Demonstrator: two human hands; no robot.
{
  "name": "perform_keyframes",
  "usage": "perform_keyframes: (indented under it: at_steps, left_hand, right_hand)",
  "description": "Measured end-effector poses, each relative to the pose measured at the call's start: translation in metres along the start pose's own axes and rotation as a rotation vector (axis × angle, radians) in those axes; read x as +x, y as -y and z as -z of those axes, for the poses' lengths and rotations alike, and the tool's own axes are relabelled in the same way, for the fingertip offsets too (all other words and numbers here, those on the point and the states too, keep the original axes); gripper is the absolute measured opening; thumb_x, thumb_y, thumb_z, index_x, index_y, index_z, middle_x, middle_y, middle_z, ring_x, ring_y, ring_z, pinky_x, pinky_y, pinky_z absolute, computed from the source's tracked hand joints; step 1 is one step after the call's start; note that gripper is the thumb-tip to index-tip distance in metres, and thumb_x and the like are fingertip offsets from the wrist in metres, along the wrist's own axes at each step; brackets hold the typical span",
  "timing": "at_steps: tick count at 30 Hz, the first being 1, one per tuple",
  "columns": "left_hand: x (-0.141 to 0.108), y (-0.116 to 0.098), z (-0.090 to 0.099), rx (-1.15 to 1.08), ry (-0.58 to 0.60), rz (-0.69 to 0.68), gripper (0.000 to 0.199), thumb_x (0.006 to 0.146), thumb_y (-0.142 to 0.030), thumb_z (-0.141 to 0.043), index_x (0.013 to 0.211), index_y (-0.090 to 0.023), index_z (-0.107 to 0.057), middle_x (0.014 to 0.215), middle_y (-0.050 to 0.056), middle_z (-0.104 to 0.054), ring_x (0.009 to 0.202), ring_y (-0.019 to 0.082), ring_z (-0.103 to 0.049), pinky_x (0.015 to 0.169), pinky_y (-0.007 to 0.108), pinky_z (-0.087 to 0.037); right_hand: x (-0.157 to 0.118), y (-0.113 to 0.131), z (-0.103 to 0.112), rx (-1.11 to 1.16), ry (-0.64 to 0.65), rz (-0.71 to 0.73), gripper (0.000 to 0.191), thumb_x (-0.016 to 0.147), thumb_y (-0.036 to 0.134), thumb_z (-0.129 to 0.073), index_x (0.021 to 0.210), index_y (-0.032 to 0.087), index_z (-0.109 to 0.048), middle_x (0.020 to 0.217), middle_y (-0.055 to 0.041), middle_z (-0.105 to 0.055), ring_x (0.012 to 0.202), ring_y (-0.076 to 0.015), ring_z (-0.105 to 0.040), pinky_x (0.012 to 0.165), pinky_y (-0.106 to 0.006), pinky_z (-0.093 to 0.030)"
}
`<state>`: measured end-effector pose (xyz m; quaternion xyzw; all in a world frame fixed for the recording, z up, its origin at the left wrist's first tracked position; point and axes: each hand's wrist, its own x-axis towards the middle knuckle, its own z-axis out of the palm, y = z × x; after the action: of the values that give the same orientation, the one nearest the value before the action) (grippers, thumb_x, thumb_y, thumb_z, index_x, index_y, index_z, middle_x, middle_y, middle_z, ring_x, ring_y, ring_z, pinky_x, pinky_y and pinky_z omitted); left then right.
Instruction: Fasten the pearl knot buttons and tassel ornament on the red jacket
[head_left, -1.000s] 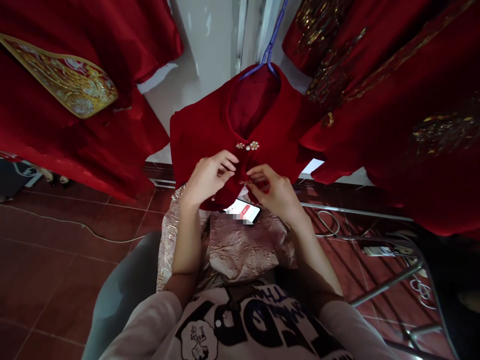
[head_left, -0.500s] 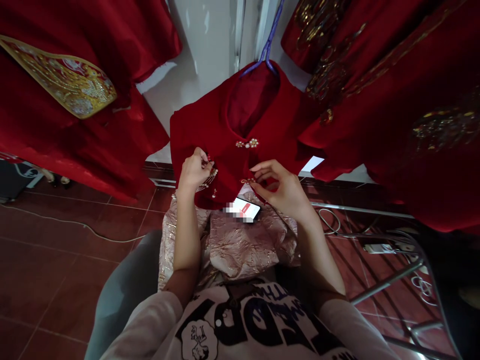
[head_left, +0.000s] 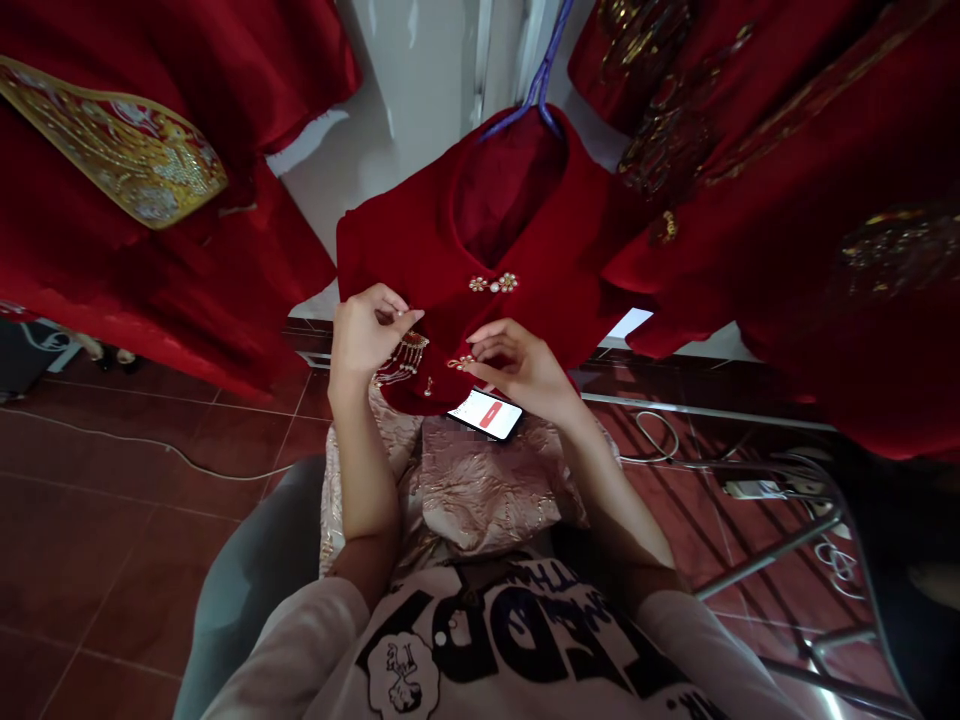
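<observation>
A red jacket (head_left: pixel 420 250) hangs in front of me on a purple hanger (head_left: pixel 541 85). At its neckline a pearl-and-flower clasp (head_left: pixel 494 285) is fastened. My left hand (head_left: pixel 369 335) is over the jacket's left side, thumb and forefinger drawn together; what they pinch is too small to make out. Just below those fingers hangs a gold beaded tassel ornament (head_left: pixel 409 350), with a small pearl drop (head_left: pixel 428 387) beside it. Between its fingertips, my right hand (head_left: pixel 521 370) pinches a jewelled clasp piece (head_left: pixel 462 362) with a loop end, at the jacket's front edge.
A lit phone (head_left: pixel 491 415) lies on pinkish shiny cloth (head_left: pixel 487 490) across my lap. Red embroidered garments (head_left: pixel 277 230) hang on both sides. A metal-framed stand (head_left: pixel 772 560), a power strip (head_left: pixel 754 489) and cables are at the right. Another cable (head_left: pixel 187 460) crosses the tiled floor at left.
My right hand has moved left with the clasp piece, bringing the jacket's front edge across. My left hand has shifted slightly left, and more of the tassel ornament shows.
</observation>
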<state>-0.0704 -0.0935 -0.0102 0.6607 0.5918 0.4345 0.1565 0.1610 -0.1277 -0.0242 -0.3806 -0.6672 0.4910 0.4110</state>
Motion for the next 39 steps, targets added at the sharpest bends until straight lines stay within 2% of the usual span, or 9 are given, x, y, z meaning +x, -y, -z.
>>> perform_keyframes:
  at_steps: [3,5,9,12,16,20,26,31,39]
  left_hand:
    - [-0.001,-0.007,-0.001,-0.113,0.049,-0.017,0.009,0.082,-0.023,-0.077,0.078,-0.016,-0.073,0.075,0.003,-0.076,0.067,0.014,-0.07,0.066,0.024,-0.054]
    - [-0.002,-0.011,-0.002,-0.156,0.086,-0.003,0.004,0.082,-0.017,-0.072,0.081,-0.015,-0.075,0.078,0.004,-0.078,0.069,0.014,-0.071,0.067,0.023,-0.055]
    - [-0.003,-0.01,0.001,-0.145,0.049,0.028,0.011,0.083,-0.013,-0.069,0.087,-0.015,-0.079,0.083,0.005,-0.08,0.072,0.016,-0.074,0.07,0.025,-0.057]
    - [-0.003,-0.004,0.004,-0.134,0.031,0.021,0.011,0.086,-0.017,-0.07,0.089,-0.015,-0.081,0.086,0.005,-0.081,0.075,0.017,-0.075,0.073,0.026,-0.058]
    - [-0.003,-0.001,0.005,-0.221,0.038,0.055,0.012,0.088,-0.021,-0.072,0.093,-0.015,-0.082,0.085,0.005,-0.081,0.076,0.016,-0.076,0.072,0.024,-0.059]
    - [-0.006,-0.01,0.005,-0.151,0.018,0.047,0.008,0.087,-0.016,-0.076,0.09,-0.017,-0.083,0.089,0.004,-0.082,0.078,0.016,-0.077,0.076,0.024,-0.061]
    - [-0.009,-0.016,0.004,-0.101,0.027,0.063,0.015,0.081,-0.01,-0.083,0.094,-0.019,-0.083,0.087,0.003,-0.082,0.078,0.017,-0.079,0.076,0.027,-0.064]
    - [-0.008,-0.017,0.003,-0.028,0.027,0.035,0.017,0.087,-0.007,-0.074,0.095,-0.018,-0.084,0.09,0.003,-0.082,0.08,0.018,-0.08,0.079,0.029,-0.064]
    - [-0.007,-0.015,-0.001,-0.013,0.071,0.042,0.025,0.084,-0.001,-0.07,0.099,-0.017,-0.083,0.1,0.003,-0.083,0.089,0.017,-0.08,0.089,0.029,-0.065]
  right_hand:
    - [0.01,0.012,-0.011,0.017,0.023,-0.002,0.038,0.083,0.046,-0.074,0.108,0.024,-0.056,0.105,-0.0054,-0.067,0.098,-0.0206,-0.067,0.062,-0.028,-0.06]
    - [0.02,0.016,-0.021,-0.009,-0.02,0.033,0.034,0.084,0.042,-0.073,0.108,0.024,-0.057,0.107,-0.0056,-0.067,0.101,-0.021,-0.067,0.066,-0.029,-0.062]
    - [0.045,0.008,-0.04,-0.028,-0.156,0.062,0.02,0.084,0.028,-0.071,0.099,0.022,-0.06,0.103,-0.0047,-0.071,0.097,-0.0193,-0.07,0.084,-0.035,-0.063]
    - [0.057,-0.001,-0.048,-0.066,-0.199,0.07,0.01,0.085,0.023,-0.068,0.093,0.022,-0.062,0.101,-0.0038,-0.075,0.091,-0.0183,-0.072,0.091,-0.038,-0.061]
    - [0.061,-0.006,-0.05,-0.167,-0.26,0.113,0.004,0.086,0.019,-0.065,0.089,0.022,-0.066,0.098,-0.0019,-0.078,0.084,-0.017,-0.074,0.088,-0.034,-0.059]
    - [0.06,-0.011,-0.05,-0.201,-0.306,0.133,0.006,0.086,0.016,-0.065,0.088,0.021,-0.068,0.098,-0.0019,-0.079,0.082,-0.0164,-0.074,0.087,-0.033,-0.059]
    - [0.06,-0.016,-0.05,-0.168,-0.325,0.104,0.006,0.086,0.016,-0.065,0.086,0.022,-0.067,0.096,-0.0004,-0.079,0.083,-0.0168,-0.075,0.087,-0.033,-0.06]
    - [0.059,-0.016,-0.05,-0.182,-0.329,0.124,0.003,0.087,0.018,-0.065,0.086,0.021,-0.067,0.097,-0.0012,-0.079,0.082,-0.0165,-0.075,0.087,-0.033,-0.06]
    - [0.06,-0.014,-0.051,-0.233,-0.333,0.141,0.01,0.087,0.029,-0.073,0.09,0.021,-0.067,0.099,-0.0024,-0.079,0.083,-0.0173,-0.074,0.084,-0.033,-0.06]
